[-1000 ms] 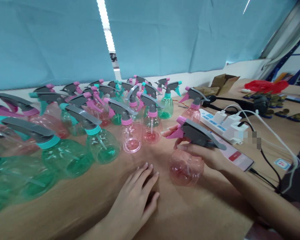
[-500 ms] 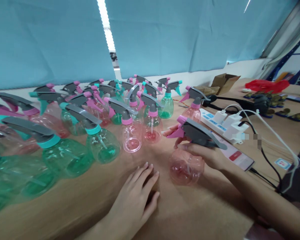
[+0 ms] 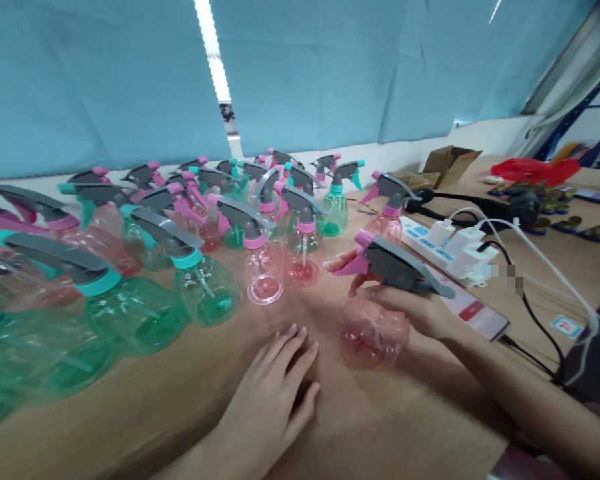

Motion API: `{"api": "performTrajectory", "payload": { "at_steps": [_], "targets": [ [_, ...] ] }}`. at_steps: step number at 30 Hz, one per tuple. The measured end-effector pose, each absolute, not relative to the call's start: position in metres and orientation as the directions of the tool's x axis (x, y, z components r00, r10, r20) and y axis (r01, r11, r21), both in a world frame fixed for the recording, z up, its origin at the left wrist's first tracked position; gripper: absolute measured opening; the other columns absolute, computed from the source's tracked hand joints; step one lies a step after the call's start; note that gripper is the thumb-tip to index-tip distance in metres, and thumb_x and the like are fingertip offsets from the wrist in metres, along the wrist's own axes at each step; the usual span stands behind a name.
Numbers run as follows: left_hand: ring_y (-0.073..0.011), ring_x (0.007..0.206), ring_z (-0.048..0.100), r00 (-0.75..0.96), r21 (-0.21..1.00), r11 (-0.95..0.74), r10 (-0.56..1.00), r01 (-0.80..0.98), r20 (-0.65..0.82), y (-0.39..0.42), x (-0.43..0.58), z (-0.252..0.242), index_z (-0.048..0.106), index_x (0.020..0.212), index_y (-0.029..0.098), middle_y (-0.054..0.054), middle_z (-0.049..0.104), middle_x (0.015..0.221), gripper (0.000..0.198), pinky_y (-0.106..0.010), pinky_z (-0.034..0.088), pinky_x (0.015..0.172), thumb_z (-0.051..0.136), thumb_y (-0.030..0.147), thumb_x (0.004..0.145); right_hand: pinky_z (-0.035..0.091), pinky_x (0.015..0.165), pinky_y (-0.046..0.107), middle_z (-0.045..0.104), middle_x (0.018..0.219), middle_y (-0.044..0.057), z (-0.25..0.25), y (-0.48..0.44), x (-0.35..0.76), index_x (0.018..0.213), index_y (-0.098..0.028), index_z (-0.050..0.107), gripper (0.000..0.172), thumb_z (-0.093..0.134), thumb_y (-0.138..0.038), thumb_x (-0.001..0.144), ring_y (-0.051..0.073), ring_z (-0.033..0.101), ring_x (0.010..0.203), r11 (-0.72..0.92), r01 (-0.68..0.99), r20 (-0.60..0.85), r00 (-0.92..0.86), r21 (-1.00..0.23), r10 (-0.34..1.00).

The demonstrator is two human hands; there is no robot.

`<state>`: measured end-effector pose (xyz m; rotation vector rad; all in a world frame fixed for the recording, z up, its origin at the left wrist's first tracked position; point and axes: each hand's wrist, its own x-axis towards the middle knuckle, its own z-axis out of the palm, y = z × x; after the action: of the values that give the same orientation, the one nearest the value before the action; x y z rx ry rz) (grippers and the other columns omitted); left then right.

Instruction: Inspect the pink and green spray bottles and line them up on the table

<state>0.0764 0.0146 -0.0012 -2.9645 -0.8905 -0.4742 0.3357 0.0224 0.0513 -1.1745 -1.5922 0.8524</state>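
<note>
My right hand (image 3: pixel 405 303) is wrapped round the neck of a pink spray bottle (image 3: pixel 367 340), just under its grey and pink trigger head. The bottle's see-through round base is low over or on the table; I cannot tell whether it touches. Flat on the brown tabletop lies my left hand (image 3: pixel 275 380), fingers stretched out and holding nothing. Beyond its fingertips stand a clear pink spray bottle (image 3: pixel 264 270) and another pink spray bottle (image 3: pixel 305 257). A green spray bottle (image 3: pixel 207 293) with a turquoise collar is to their left.
Several more green and pink spray bottles (image 3: pixel 130 313) crowd the left and back of the table (image 3: pixel 380 427). On the right lie a phone (image 3: pixel 473 307), a power strip (image 3: pixel 430 243) with white plugs and cables, and a black headset (image 3: pixel 460 200). Behind are a cardboard box (image 3: pixel 450 167) and red plastic (image 3: pixel 535 172).
</note>
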Motion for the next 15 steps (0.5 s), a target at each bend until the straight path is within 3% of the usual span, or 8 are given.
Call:
{"api": "performTrajectory", "payload": {
  "at_steps": [3,8,12,15],
  "targets": [
    [-0.03,0.127,0.046,0.793,0.072,-0.839,0.536,0.54,0.289,0.0143,0.0764,-0.0008,0.053,0.13,0.015,-0.014,0.051,0.138,0.038,-0.048,0.043,0.1,0.049,0.024,0.093,0.05,0.085,0.04,0.07,0.083,0.002,0.0498,0.0223,0.3361,0.084,-0.025,0.066,0.012,0.058,-0.032,0.079,0.023,0.066,0.088,0.234,0.317,0.231,-0.048,-0.919,0.972],
    [-0.0308,0.126,0.047,0.804,0.053,-0.842,0.529,0.536,0.272,0.0136,0.0771,0.0017,0.053,0.129,0.013,-0.015,0.052,0.137,0.039,-0.049,0.044,0.099,0.049,0.023,0.092,0.051,0.076,0.037,0.07,0.086,0.002,0.0525,0.0216,0.335,0.085,-0.024,0.065,0.012,0.058,-0.028,0.076,0.023,0.065,0.085,0.176,0.294,0.179,-0.017,-0.939,0.984],
    [-0.0309,0.126,0.047,0.806,0.057,-0.842,0.531,0.536,0.262,0.0142,0.0775,0.002,0.053,0.129,0.012,-0.016,0.053,0.136,0.039,-0.05,0.045,0.098,0.049,0.022,0.092,0.05,0.083,0.038,0.07,0.09,0.0,0.0541,0.0216,0.3358,0.089,-0.026,0.068,0.017,0.06,-0.025,0.074,0.023,0.064,0.085,0.229,0.278,0.227,-0.04,-0.933,0.973],
    [-0.0305,0.127,0.047,0.8,0.069,-0.84,0.535,0.539,0.272,0.0143,0.0772,0.0009,0.053,0.129,0.014,-0.015,0.053,0.137,0.038,-0.049,0.044,0.098,0.048,0.021,0.092,0.049,0.084,0.038,0.069,0.082,0.0,0.05,0.0169,0.3385,0.082,-0.027,0.069,0.01,0.062,-0.027,0.075,0.023,0.064,0.084,0.258,0.31,0.268,-0.011,-0.915,0.963]
  ]
}}
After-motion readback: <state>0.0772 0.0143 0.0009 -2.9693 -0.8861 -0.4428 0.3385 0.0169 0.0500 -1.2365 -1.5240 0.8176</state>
